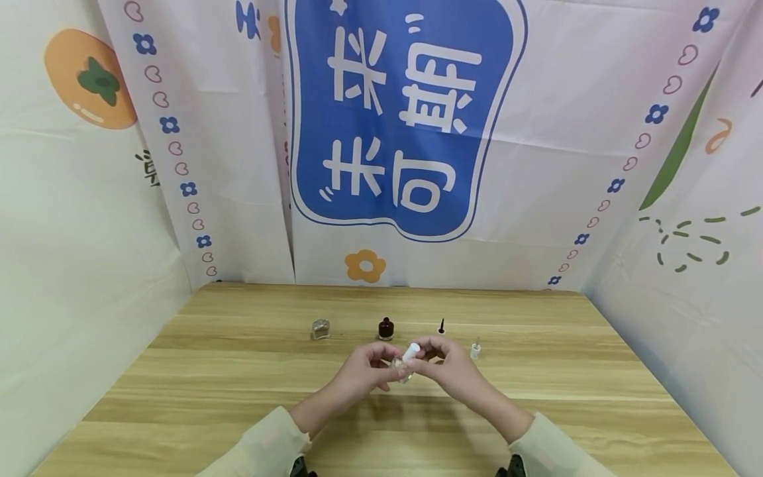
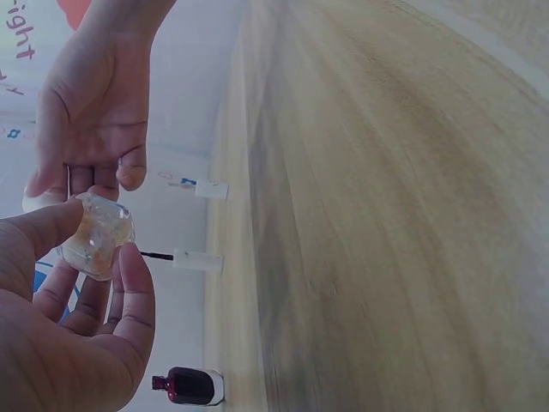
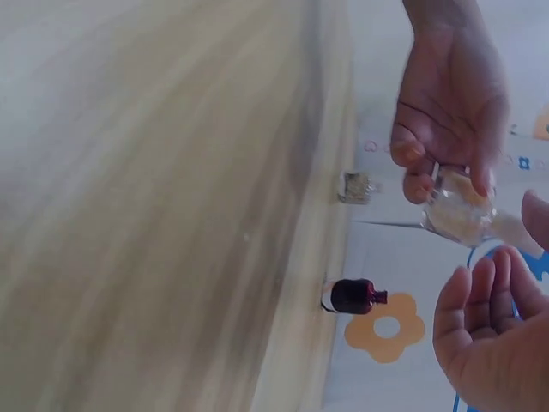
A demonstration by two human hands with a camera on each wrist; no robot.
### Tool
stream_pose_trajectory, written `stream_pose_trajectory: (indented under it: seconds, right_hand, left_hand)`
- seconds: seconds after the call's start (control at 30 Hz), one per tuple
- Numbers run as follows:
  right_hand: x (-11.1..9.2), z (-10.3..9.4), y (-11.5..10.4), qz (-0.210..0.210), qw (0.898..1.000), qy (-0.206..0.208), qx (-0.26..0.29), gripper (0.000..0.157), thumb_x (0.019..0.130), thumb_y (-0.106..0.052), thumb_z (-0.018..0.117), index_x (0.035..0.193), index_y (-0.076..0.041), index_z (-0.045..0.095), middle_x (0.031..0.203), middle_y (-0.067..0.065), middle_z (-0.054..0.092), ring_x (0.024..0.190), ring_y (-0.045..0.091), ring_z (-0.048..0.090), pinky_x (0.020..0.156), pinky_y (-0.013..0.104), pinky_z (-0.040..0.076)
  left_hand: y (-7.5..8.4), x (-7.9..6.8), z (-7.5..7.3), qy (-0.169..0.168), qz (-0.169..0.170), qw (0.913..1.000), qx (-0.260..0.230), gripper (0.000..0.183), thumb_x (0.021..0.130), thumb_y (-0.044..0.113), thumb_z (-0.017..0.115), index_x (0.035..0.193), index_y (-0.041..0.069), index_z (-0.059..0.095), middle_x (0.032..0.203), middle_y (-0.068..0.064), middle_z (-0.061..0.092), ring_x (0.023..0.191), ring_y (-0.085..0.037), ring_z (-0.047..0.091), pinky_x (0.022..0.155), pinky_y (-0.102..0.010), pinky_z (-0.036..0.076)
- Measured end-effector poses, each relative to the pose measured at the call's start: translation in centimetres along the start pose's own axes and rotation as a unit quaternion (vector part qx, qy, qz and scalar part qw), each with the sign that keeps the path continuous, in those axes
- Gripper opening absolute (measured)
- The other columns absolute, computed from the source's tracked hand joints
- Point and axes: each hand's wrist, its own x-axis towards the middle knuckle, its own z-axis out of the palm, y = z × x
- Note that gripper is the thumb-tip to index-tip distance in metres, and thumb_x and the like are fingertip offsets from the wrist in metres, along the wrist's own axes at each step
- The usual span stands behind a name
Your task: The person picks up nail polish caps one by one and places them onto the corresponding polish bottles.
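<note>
A clear nail polish bottle (image 1: 401, 372) with a white cap (image 1: 411, 352) is held up over the middle of the table, tilted. My left hand (image 1: 368, 368) grips the glass body between thumb and fingers. Thumb and fingertips of my right hand (image 1: 448, 363) pinch the cap, which still sits on the bottle neck. In the left wrist view the bottle (image 2: 101, 236) shows pale, orange-tinted contents, and in the right wrist view the cap (image 3: 513, 232) points toward the right palm.
Behind the hands stand an uncapped dark red polish bottle (image 1: 386, 329) and a small glittery bottle (image 1: 320, 329). Two white brush caps stand on the right, brushes up: a dark brush cap (image 1: 442, 328) and a paler brush cap (image 1: 475, 350). A printed cloth (image 1: 536, 199) hangs behind the table.
</note>
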Motion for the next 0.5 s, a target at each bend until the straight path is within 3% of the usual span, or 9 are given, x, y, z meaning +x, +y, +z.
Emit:
stream_pose_trajectory:
  seconds: [0.23, 0.5]
  right_hand:
    - [0.11, -0.47, -0.21, 0.001, 0.998, -0.044, 0.051, 0.036, 0.090, -0.019, 0.071, 0.122, -0.003, 0.065, 0.103, 0.007, 0.064, 0.091, 0.021, 0.056, 0.076, 0.030, 0.050]
    - [0.10, -0.13, 0.05, 0.011, 0.997, -0.025, 0.066, 0.036, 0.090, -0.017, 0.071, 0.120, 0.002, 0.065, 0.101, 0.006, 0.066, 0.089, 0.019, 0.056, 0.074, 0.031, 0.049]
  left_hand:
    - [0.04, -0.03, 0.11, -0.004, 0.004, 1.0000, -0.002, 0.030, 0.083, 0.009, 0.076, 0.108, -0.002, 0.064, 0.096, -0.008, 0.065, 0.080, -0.019, 0.062, 0.066, -0.031, 0.056]
    - [-0.35, 0.06, 0.15, -0.008, 0.018, 0.9998, -0.005, 0.030, 0.083, 0.007, 0.076, 0.109, -0.003, 0.064, 0.097, -0.008, 0.066, 0.080, -0.019, 0.062, 0.064, -0.029, 0.056]
